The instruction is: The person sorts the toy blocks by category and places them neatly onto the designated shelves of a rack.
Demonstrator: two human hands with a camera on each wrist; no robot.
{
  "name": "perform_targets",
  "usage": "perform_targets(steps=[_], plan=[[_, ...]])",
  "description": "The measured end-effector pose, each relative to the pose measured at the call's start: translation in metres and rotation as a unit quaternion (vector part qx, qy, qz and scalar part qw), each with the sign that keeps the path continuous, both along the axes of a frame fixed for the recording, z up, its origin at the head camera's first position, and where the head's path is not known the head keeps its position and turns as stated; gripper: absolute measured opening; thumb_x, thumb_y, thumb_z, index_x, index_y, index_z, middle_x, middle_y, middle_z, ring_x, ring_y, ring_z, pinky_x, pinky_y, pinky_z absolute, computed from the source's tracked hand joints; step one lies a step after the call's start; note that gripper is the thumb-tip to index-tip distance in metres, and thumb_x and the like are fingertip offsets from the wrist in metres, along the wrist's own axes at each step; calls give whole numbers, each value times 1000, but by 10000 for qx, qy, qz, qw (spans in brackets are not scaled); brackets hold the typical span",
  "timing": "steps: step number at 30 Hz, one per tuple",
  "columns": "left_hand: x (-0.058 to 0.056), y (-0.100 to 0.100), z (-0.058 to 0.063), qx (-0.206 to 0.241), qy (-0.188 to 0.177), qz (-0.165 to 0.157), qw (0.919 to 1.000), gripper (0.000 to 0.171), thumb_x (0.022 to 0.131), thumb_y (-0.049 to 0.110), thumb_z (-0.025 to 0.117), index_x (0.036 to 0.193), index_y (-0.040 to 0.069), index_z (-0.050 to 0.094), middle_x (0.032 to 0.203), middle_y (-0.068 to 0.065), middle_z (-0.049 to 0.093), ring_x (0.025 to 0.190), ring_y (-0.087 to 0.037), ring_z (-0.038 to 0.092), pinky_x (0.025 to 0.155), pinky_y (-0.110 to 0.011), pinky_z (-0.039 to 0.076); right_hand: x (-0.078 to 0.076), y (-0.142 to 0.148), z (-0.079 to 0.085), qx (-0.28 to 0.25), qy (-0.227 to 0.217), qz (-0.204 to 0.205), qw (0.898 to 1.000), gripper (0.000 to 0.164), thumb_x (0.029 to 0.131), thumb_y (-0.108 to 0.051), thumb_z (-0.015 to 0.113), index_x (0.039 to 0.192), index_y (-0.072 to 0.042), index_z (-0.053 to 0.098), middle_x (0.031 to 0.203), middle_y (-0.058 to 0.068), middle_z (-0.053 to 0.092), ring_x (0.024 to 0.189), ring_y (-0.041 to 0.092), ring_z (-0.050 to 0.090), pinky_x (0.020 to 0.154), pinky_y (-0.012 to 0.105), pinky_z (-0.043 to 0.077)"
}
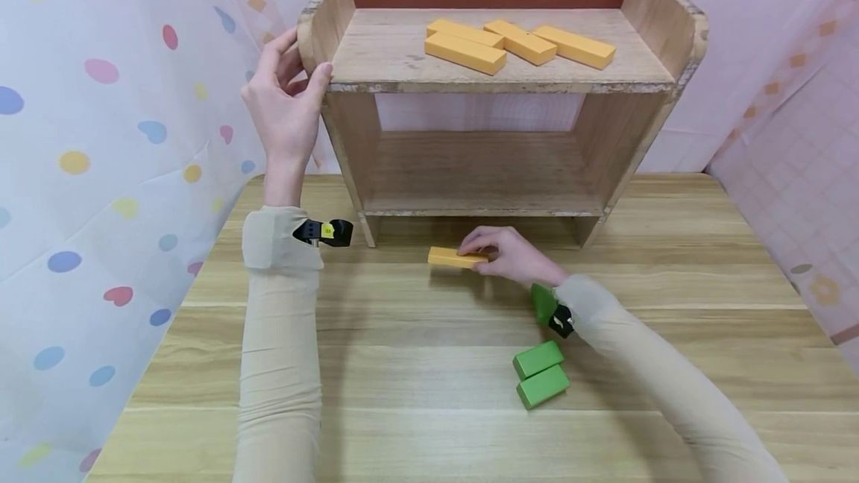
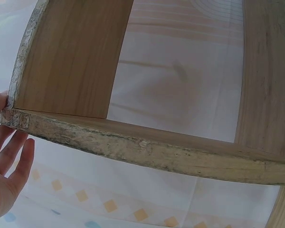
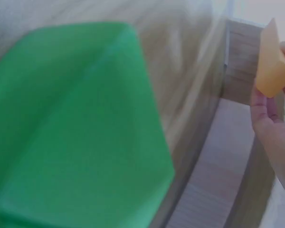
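My left hand (image 1: 285, 99) grips the upper left side panel of a small wooden shelf (image 1: 396, 86), the thumb at its front edge. In the left wrist view, the fingers (image 2: 23, 164) curl around the panel's rough edge. My right hand (image 1: 513, 256) pinches a yellow-orange block (image 1: 446, 257) in front of the shelf's base, close over the table. The right wrist view shows the fingers holding this block (image 3: 270, 66) near the right border. Several similar yellow blocks (image 1: 465, 53) lie on the shelf's top board, two of them side by side.
Two green blocks (image 1: 542, 386) lie together on the wooden table (image 1: 416, 386). A third green block (image 1: 542, 302) is near my right wrist, partly hidden by it, and looms large in the right wrist view. Patterned cloth (image 1: 101, 133) hangs at the left and behind.
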State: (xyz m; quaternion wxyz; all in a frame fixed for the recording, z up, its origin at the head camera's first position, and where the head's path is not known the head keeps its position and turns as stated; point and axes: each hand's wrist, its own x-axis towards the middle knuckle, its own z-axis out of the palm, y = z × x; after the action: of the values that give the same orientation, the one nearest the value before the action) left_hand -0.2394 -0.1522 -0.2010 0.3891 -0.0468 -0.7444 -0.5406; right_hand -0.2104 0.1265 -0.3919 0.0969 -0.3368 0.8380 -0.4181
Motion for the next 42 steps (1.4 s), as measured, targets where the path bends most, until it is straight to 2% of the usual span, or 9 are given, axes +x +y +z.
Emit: perform_targets(steps=[7, 11, 16, 24, 30, 34, 39, 42], plan=[[-1, -1, -1, -29, -7, 26, 10000, 40, 84, 13, 68, 123, 11, 62, 120, -8, 68, 100, -11, 67, 77, -17, 51, 4, 14, 18, -329, 290, -306, 9986, 26, 86, -6, 66, 110, -14, 71, 116, 2, 65, 107, 15, 57, 79, 22, 43], [-3, -1, -2, -31, -22, 41, 10000, 40, 84, 13, 69, 123, 12, 62, 120, -7, 68, 100, -11, 67, 78, -17, 51, 6, 19, 32, -595, 379, -413, 9967, 27, 86, -5, 66, 112, -12, 70, 117, 5, 65, 104, 15, 56, 76, 20, 42], [-5, -2, -2, -47, -5, 44, 10000, 40, 84, 14, 69, 123, 12, 62, 120, -7, 69, 100, -11, 67, 78, -17, 51, 9, 20, 51, -1047, 737, -542, 9903, 26, 85, -3, 67, 111, -6, 70, 114, 10, 65, 99, 10, 56, 73, 18, 43], [-7, -4, -4, -72, -7, 55, 10000, 40, 83, 13, 69, 123, 12, 62, 119, -7, 69, 100, -11, 67, 78, -16, 51, 14, 17, 84, -2188, 1138, -639, 9670, 25, 80, 11, 65, 105, 7, 69, 109, 18, 63, 99, 6, 59, 78, 14, 50], [-8, -4, -4, -31, 6, 45, 10000, 40, 83, 14, 69, 123, 12, 62, 119, -7, 69, 99, -11, 67, 77, -16, 51, 15, 13, 112, -2374, 1791, -837, 9511, 24, 79, 10, 67, 102, 4, 71, 106, 7, 66, 99, 7, 59, 82, 17, 50], [-8, -4, -4, -32, -8, 42, 10000, 40, 83, 14, 69, 123, 12, 62, 119, -7, 69, 99, -11, 67, 78, -17, 52, 12, 10, 130, -2573, 2036, -881, 9405, 24, 78, 10, 67, 101, 5, 71, 106, -1, 66, 100, 10, 60, 82, 18, 50], [-8, -4, -4, -3, -3, 22, 10000, 40, 83, 14, 69, 123, 12, 62, 119, -7, 69, 99, -11, 67, 78, -16, 51, 8, 4, 151, -2925, 2099, -854, 9290, 24, 78, 13, 65, 101, 10, 69, 103, -8, 63, 99, 14, 60, 84, 19, 51], [-7, -3, -4, 6, -2, 16, 10000, 40, 83, 13, 69, 123, 12, 62, 119, -7, 69, 99, -11, 67, 78, -17, 51, 4, -1, 163, -3019, 2140, -904, 9246, 23, 78, 12, 64, 100, 11, 69, 102, -4, 64, 99, 15, 59, 85, 20, 51]])
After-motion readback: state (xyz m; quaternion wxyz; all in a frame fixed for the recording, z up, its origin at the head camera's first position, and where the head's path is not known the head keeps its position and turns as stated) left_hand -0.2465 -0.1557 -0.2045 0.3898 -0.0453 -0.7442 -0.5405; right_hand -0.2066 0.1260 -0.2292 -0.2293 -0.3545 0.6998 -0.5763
